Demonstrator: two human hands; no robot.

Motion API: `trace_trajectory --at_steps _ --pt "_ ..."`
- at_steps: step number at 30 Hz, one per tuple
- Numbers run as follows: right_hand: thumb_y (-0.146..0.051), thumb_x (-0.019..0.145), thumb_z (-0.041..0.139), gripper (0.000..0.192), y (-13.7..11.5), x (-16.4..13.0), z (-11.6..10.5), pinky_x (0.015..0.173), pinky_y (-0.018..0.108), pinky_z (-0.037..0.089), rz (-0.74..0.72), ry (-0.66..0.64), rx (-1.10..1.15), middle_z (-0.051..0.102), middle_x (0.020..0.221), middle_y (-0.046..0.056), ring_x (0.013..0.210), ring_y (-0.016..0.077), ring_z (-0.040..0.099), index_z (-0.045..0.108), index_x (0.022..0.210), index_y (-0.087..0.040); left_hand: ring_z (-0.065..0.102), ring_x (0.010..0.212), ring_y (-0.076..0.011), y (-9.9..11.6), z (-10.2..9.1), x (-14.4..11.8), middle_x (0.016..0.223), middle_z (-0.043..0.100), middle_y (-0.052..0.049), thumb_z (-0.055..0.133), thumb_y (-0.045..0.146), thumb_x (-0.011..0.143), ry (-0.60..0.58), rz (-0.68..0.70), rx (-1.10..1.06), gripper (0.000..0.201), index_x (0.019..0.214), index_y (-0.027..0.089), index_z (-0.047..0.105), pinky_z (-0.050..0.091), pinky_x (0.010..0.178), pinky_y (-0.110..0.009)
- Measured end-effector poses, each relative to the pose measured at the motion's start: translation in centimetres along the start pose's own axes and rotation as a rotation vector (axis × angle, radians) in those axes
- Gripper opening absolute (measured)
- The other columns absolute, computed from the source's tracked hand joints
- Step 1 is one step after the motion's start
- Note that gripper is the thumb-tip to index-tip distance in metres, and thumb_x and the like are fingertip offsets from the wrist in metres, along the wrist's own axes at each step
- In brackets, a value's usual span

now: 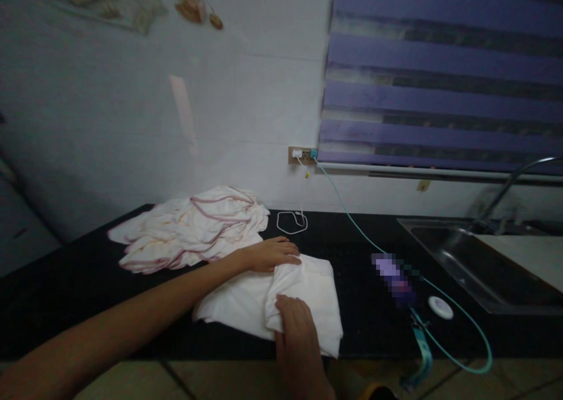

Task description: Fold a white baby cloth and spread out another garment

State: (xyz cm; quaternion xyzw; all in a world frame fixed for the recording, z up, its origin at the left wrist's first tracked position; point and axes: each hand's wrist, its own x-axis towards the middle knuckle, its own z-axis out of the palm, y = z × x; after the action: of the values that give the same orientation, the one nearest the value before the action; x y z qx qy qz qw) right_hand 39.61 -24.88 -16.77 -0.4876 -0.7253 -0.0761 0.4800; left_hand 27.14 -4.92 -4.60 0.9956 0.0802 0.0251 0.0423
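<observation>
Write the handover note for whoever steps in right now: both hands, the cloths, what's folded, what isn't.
Left hand: flat on the far edge of the white cloth, pressing it down.
Right hand: on the near fold, fingers on the cloth.
White cloth lies partly folded on the black counter.
Done: a fold started.
Left: the heap of pink-trimmed cloths behind is still unfolded.

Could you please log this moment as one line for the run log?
left hand: flat on white cloth | right hand: gripping cloth fold | cloth pile: behind, on counter
</observation>
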Motion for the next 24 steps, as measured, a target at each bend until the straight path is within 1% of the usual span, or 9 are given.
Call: trace_trajectory --at_steps 4,6,8,11,13,15,19,21,24 --pt "0.0 0.07 0.05 0.062 -1.1 -0.7 0.9 0.107 0.055 0.052 0.034 -0.127 -0.013 0.071 0.126 0.011 0.118 0.0278 0.066 0.057 0.129 -0.02 0.043 0.149 -0.028 -1.2 2.3 -1.7 0.155 0.055 -0.001 0.061 0.001 0.059 -0.023 -0.1 -0.049 0.098 0.149 0.041 0.051 0.028 0.125 -0.051" --pt "-0.003 0.074 0.054 0.058 -1.7 -0.8 0.7 0.109 0.056 0.051 0.033 -0.144 -0.006 0.069 0.129 0.011 0.122 0.0281 0.065 0.056 0.13 -0.02 0.038 0.152 -0.0313 -1.1 2.5 -1.7 0.158 0.051 -0.003 0.059 0.001 0.057 -0.043 -0.161 -0.051 0.101 0.151 0.037 0.049 0.026 0.125 -0.057" --pt "-0.008 0.081 0.057 0.053 -2.0 -0.6 0.1 0.111 0.055 0.05 0.011 -0.117 -0.008 0.068 0.132 0.012 0.127 0.0278 0.062 0.054 0.133 -0.02 0.036 0.153 -0.0293 -0.2 2.2 -1.0 0.16 0.049 -0.006 0.055 0.002 0.065 0.046 -0.212 -0.085 0.092 0.152 0.03 0.049 0.027 0.126 -0.055" --pt "-0.014 0.092 0.053 0.041 -1.1 -0.1 -1.6 0.113 0.052 0.049 0.022 -0.048 -0.049 0.068 0.133 0.012 0.129 0.0258 0.061 0.056 0.132 -0.019 0.04 0.15 -0.0227 2.1 2.2 1.1 0.16 0.048 -0.009 0.045 0.01 0.089 0.265 -0.246 -0.194 0.067 0.155 0.023 0.045 0.032 0.126 -0.046" --pt "-0.014 0.097 0.046 0.036 0.2 0.1 -2.9 0.115 0.052 0.046 0.084 -0.008 -0.107 0.068 0.132 0.012 0.13 0.0249 0.06 0.059 0.13 -0.019 0.041 0.15 -0.0237 3.8 3.0 2.8 0.161 0.047 -0.009 0.04 0.026 0.101 0.294 -0.24 -0.236 0.055 0.156 0.022 0.043 0.033 0.125 -0.045" --pt "-0.014 0.1 0.04 0.039 1.6 -0.1 -3.9 0.114 0.051 0.046 0.154 -0.012 -0.188 0.068 0.133 0.013 0.131 0.0254 0.059 0.061 0.132 -0.017 0.04 0.15 -0.0286 5.0 4.4 4.3 0.161 0.047 -0.009 0.039 0.039 0.105 0.259 -0.278 -0.225 0.054 0.156 0.022 0.044 0.033 0.124 -0.049" --pt "-0.024 0.102 0.043 0.043 3.2 -1.4 -4.7 0.113 0.051 0.045 0.268 -0.175 -0.345 0.062 0.145 0.012 0.141 0.0303 0.051 0.061 0.141 -0.02 0.049 0.142 -0.0356 5.8 8.3 5.6 0.155 0.054 -0.009 0.038 0.048 0.105 0.255 -0.472 -0.095 0.054 0.152 0.025 0.051 0.034 0.119 -0.059" --pt "-0.03 0.103 0.044 0.045 3.1 -2.0 -4.9 0.115 0.051 0.042 0.304 -0.261 -0.389 0.057 0.151 0.009 0.147 0.0318 0.044 0.06 0.145 -0.021 0.052 0.139 -0.0349 5.8 9.7 5.7 0.153 0.056 -0.008 0.037 0.049 0.105 0.298 -0.507 -0.035 0.053 0.15 0.027 0.052 0.034 0.119 -0.058" --pt "-0.034 0.105 0.04 0.048 2.8 -2.2 -5.2 0.118 0.049 0.039 0.327 -0.348 -0.415 0.051 0.156 0.006 0.151 0.0298 0.038 0.055 0.149 -0.022 0.054 0.137 -0.0333 5.7 10.6 5.5 0.153 0.056 -0.007 0.037 0.051 0.105 0.334 -0.501 -0.019 0.053 0.15 0.028 0.052 0.036 0.117 -0.055"
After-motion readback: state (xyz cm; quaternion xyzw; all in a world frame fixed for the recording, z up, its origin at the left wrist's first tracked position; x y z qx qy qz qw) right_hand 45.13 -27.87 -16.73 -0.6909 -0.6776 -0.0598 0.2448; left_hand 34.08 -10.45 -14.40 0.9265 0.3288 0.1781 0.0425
